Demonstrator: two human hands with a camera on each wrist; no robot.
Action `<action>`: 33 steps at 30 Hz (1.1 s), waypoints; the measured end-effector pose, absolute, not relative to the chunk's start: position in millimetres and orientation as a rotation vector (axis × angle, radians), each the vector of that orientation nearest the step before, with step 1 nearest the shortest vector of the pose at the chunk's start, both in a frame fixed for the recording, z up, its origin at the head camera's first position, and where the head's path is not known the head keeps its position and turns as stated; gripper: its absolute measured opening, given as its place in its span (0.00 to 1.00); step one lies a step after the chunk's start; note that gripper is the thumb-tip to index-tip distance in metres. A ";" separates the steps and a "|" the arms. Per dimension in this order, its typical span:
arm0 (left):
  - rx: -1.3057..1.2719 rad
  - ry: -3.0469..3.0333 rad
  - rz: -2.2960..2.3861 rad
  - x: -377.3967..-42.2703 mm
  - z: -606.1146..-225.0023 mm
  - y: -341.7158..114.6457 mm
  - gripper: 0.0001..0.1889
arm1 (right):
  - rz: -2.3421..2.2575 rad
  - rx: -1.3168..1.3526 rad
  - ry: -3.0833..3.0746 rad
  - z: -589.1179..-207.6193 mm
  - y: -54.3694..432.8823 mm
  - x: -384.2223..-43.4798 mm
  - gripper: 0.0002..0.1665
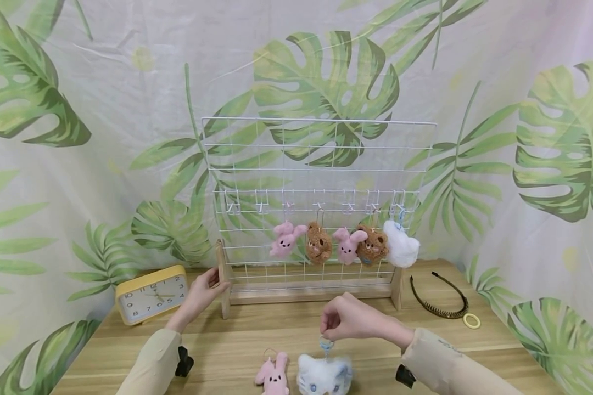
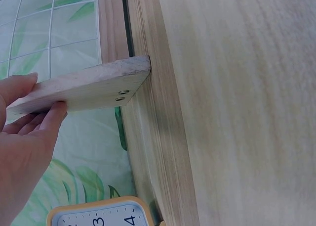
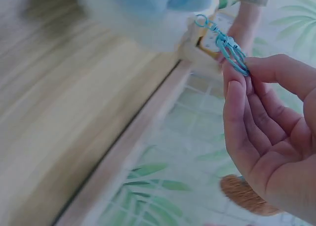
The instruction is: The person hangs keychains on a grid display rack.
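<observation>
My right hand (image 1: 356, 321) pinches the light-blue key ring (image 3: 231, 53) of a white plush cat keychain (image 1: 324, 377) between thumb and fingertips. Below the hand hangs the cat, blue-eyed with pale blue patches, close over the table. In the left wrist view, the thumb and fingers of my left hand (image 2: 29, 122) grip the wooden side post (image 2: 94, 85) of a white wire grid rack (image 1: 311, 295) from both faces. Beside the cat, a pink plush rabbit keychain (image 1: 275, 378) lies on the table, partly cut off by the frame edge.
On the rack's hooks hang pink rabbits (image 1: 285, 241), brown bears (image 1: 319, 246) and a white plush (image 1: 401, 246); the left hooks (image 1: 233, 207) are bare. A yellow clock (image 1: 153, 295) stands left. At right lie a dark headband (image 1: 442, 312) and a yellow ring (image 1: 471, 321).
</observation>
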State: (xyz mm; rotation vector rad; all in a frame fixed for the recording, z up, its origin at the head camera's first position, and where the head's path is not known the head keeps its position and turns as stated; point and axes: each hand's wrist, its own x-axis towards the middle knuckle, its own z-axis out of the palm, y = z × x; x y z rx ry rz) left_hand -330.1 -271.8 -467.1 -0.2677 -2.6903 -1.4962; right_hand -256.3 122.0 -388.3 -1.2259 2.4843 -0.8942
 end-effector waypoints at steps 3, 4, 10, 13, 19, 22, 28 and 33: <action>-0.266 -2.694 -1.497 -329.9 -466.5 -271.9 0.34 | -0.875 -1.262 2.523 -378.1 117.5 -253.5 0.06; -0.263 -2.692 -1.501 -329.8 -466.4 -271.9 0.35 | -0.873 -1.274 2.536 -374.3 115.9 -253.1 0.06; -0.245 -2.692 -1.496 -329.5 -466.9 -272.4 0.35 | -0.884 -1.371 2.620 -347.3 103.2 -258.0 0.05; -0.248 -2.697 -1.489 -329.4 -467.0 -272.2 0.35 | -0.888 -1.430 2.652 -329.4 95.1 -262.2 0.05; -0.253 -2.694 -1.512 -329.8 -465.8 -271.8 0.35 | -0.876 -1.535 2.727 -293.2 74.1 -272.6 0.04; -0.250 -2.702 -1.509 -329.8 -466.0 -272.6 0.36 | -0.866 -1.541 2.786 -277.8 63.1 -279.3 0.04; -0.247 -2.708 -1.510 -327.8 -466.4 -271.6 0.36 | -0.926 -1.421 2.810 -252.1 44.3 -291.1 0.04; -0.258 -2.693 -1.514 -328.4 -466.8 -271.9 0.35 | -0.950 -1.397 2.799 -237.7 33.5 -300.8 0.03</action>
